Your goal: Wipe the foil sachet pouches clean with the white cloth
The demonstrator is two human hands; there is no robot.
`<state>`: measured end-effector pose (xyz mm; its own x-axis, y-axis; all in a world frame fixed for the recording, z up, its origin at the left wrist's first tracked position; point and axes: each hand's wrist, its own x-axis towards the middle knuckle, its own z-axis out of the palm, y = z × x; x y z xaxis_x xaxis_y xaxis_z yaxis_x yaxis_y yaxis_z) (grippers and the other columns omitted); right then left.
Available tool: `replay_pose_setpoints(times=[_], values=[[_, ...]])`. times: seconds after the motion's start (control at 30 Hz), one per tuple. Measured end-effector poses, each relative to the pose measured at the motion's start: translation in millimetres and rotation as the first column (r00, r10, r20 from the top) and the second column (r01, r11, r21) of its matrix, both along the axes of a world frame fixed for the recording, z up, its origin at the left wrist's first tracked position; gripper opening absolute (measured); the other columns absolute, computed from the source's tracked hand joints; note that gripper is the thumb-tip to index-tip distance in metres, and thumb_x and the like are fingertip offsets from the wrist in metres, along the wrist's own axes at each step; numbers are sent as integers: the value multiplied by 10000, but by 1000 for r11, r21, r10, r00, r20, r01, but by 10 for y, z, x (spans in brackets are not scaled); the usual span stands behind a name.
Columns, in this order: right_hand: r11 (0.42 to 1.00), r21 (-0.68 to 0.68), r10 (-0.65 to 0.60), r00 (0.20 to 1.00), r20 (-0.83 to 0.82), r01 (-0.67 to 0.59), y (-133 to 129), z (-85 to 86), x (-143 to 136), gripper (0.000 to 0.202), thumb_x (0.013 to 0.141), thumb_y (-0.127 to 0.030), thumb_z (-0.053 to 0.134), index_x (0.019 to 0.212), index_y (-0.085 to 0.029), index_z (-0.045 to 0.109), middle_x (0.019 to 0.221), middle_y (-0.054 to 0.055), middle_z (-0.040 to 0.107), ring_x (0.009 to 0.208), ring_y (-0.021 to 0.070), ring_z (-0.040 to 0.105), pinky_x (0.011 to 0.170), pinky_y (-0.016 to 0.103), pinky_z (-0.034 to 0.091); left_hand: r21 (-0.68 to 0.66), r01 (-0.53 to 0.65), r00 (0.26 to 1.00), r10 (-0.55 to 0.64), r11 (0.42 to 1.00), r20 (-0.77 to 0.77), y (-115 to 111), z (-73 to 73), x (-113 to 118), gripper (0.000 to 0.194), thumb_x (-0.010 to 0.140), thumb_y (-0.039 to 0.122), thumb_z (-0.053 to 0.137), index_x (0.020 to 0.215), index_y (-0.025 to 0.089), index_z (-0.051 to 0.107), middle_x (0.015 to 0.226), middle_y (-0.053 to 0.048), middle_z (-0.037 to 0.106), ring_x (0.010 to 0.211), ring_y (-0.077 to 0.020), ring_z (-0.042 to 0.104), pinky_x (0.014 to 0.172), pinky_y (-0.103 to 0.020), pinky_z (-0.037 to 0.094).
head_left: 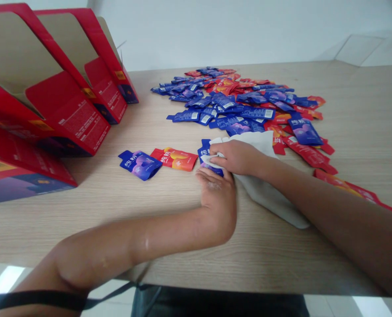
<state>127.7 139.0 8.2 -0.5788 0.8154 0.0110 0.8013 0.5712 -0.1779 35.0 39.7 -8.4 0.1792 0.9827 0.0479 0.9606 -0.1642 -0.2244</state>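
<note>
A blue spouted pouch (pixel 205 146) lies on the table under both hands, its lower part mostly hidden. With its fingers at the pouch's near edge, my left hand (pixel 218 187) holds it down against the tabletop. My right hand (pixel 234 156) is closed on a white cloth (pixel 265 193), a bunched part of which presses on the pouch's face. The rest of the cloth spreads under my right wrist and towards me. Left of the hands lie a red pouch (pixel 179 159) and another blue pouch (pixel 139 164), side by side and slightly overlapping.
A big heap of blue and red pouches (pixel 229 102) covers the back middle of the table (pixel 169 198). More red pouches (pixel 354 188) lie partly behind my right forearm. At the left stand several red cartons (pixel 73 116) with raised flaps. A pale wall (pixel 249 31) rises behind.
</note>
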Motion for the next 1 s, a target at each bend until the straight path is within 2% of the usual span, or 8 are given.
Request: replay_pose_setpoints(times=[0.33, 0.5, 0.6, 0.7, 0.8, 0.9, 1.0], values=[[996, 30, -91, 994, 67, 89, 83, -4, 75, 301, 921, -380, 434, 1045, -212, 652, 991, 83, 719, 831, 209, 616, 616, 281, 301, 23, 16, 997, -15, 1000, -74, -6, -23, -3, 512, 916, 3, 300, 1392, 99, 462, 1200, -315, 642, 1057, -309, 675, 841, -477, 508], [985, 62, -170, 976, 136, 163, 141, -39, 129, 329, 932, -409, 421, 1075, -217, 647, 996, 102, 724, 832, 222, 628, 594, 284, 298, 11, 25, 998, -24, 1000, -64, -6, -44, -4, 532, 908, -6, 311, 1409, 108, 448, 1220, -329, 625, 1076, -317, 668, 883, -504, 494], [977, 108, -197, 971, 137, 183, 132, 2, 141, 329, 927, -412, 427, 1070, -213, 646, 966, 111, 723, 827, 236, 627, 585, 291, 283, 8, 26, 994, -25, 1000, -106, 3, -51, 3, 540, 907, -8, 304, 1419, 105, 434, 1228, -326, 622, 1095, -318, 661, 911, -522, 484], [979, 134, -159, 986, 48, 151, 70, 82, 103, 318, 922, -401, 440, 1072, -213, 648, 939, 93, 719, 816, 227, 612, 613, 292, 291, 0, 30, 991, -29, 1000, -134, 7, -44, 7, 549, 904, -13, 287, 1423, 101, 425, 1214, -324, 631, 1088, -319, 666, 879, -500, 504], [996, 86, -30, 1000, -9, 31, -3, 115, 38, 280, 911, -389, 471, 1022, -212, 658, 925, 65, 710, 812, 203, 593, 643, 281, 299, 3, 34, 989, -34, 999, -143, 1, -25, 5, 518, 912, -3, 273, 1395, 60, 449, 1207, -327, 634, 1076, -317, 673, 858, -479, 518], [999, -2, 32, 999, 7, -32, -31, 72, -2, 265, 908, -396, 475, 964, -211, 657, 864, 49, 696, 776, 190, 576, 638, 274, 290, 8, 24, 990, -22, 1000, -140, -5, -4, 2, 483, 916, 3, 263, 1349, 0, 478, 1218, -346, 615, 1086, -321, 668, 877, -478, 512], [999, -6, 32, 999, 6, -32, -8, 17, 3, 250, 908, -388, 470, 938, -211, 643, 862, 49, 688, 771, 185, 571, 639, 272, 289, -11, 14, 992, -15, 1000, -126, -2, 12, 3, 489, 924, 5, 240, 1365, -13, 452, 1212, -369, 604, 1078, -329, 671, 852, -448, 520]])
